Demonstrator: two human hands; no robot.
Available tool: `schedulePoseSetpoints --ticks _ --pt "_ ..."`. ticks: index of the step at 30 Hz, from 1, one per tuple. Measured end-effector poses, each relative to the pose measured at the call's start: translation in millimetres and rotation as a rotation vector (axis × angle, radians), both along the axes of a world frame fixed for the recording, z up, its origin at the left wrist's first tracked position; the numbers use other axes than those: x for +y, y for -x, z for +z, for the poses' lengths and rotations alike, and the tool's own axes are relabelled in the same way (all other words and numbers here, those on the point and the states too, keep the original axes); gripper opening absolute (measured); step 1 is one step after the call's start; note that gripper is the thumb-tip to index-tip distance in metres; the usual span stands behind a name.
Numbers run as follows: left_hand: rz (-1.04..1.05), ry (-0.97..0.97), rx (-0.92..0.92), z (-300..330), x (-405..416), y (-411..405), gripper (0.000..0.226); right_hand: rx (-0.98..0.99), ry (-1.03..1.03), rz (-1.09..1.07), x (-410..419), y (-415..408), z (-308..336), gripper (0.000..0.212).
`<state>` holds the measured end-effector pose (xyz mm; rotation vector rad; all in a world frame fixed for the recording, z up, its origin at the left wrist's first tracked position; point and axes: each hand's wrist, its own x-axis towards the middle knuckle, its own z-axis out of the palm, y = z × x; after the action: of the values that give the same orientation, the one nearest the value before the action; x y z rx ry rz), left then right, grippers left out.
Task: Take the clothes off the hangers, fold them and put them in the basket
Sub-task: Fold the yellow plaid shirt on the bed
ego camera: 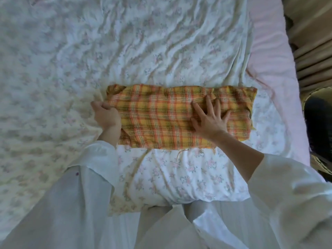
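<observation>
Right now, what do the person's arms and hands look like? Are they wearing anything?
Both arms wear loose, white, slightly see-through long sleeves. The left sleeve ends in a wide cuff near the wrist; the right sleeve sits further up, leaving the forearm bare. The left hand and right hand are bare: no gloves, and no rings or watch that I can see.

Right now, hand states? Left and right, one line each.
Left hand: closed, gripping the left end of the plaid cloth.
Right hand: open, fingers spread, pressing flat on the cloth.
</observation>
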<state>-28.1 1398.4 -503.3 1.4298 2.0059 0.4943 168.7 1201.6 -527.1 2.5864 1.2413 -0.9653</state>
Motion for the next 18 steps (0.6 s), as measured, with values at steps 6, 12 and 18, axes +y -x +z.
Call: schedulePoseSetpoints --ticks 6,12,18 --pt "-0.029 0.088 0.043 -15.9 12.7 22.3 0.014 -0.033 0.03 -0.059 -0.5 -3.6 -2.5 0.057" --pt "-0.264 0.209 0.022 -25.5 53.3 3.4 0.064 -0.126 -0.088 0.079 26.2 -3.9 -1.2 0.059" --pt "-0.186 0.266 0.145 -29.6 66.4 -9.4 0.024 -0.036 0.088 0.011 31.4 -13.6 -18.0 0.054"
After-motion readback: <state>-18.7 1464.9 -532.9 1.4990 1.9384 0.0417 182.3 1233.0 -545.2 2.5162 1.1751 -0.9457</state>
